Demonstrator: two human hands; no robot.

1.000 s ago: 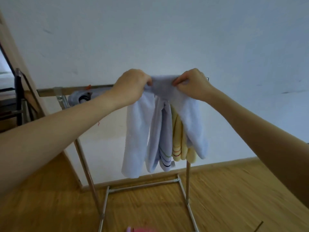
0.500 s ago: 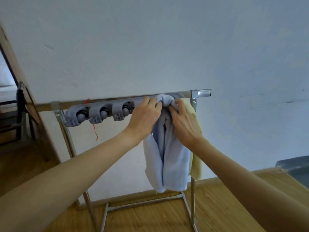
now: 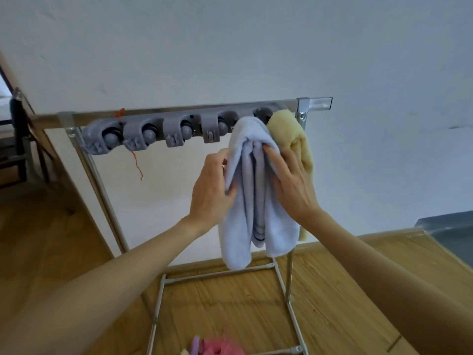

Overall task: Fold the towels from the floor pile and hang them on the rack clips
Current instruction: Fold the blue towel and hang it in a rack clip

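Observation:
A folded pale blue towel (image 3: 239, 226) hangs from a clip near the right end of the grey clip strip (image 3: 153, 134) on the metal rack (image 3: 312, 105). My left hand (image 3: 212, 190) grips the towel's left fold, fingers curled round its edge. Straight fingers of my right hand (image 3: 291, 183) press flat on the towel's right fold. A yellow towel (image 3: 289, 129) hangs from the last clip, just right of the blue one and partly behind my right hand. Pink and other coloured towels (image 3: 217, 348) lie on the floor at the bottom edge.
Several grey clips to the left hold nothing. A red thread (image 3: 137, 162) dangles from the rack bar. The rack's base tubes (image 3: 220, 274) lie on the wooden floor below. A dark chair (image 3: 18, 139) stands at far left; a grey step (image 3: 450, 231) is at right.
Both hands slid down from the towel's top at the clip to its hanging folds. The blue towel now hangs from the clip, and the yellow towel beside it is in plain sight.

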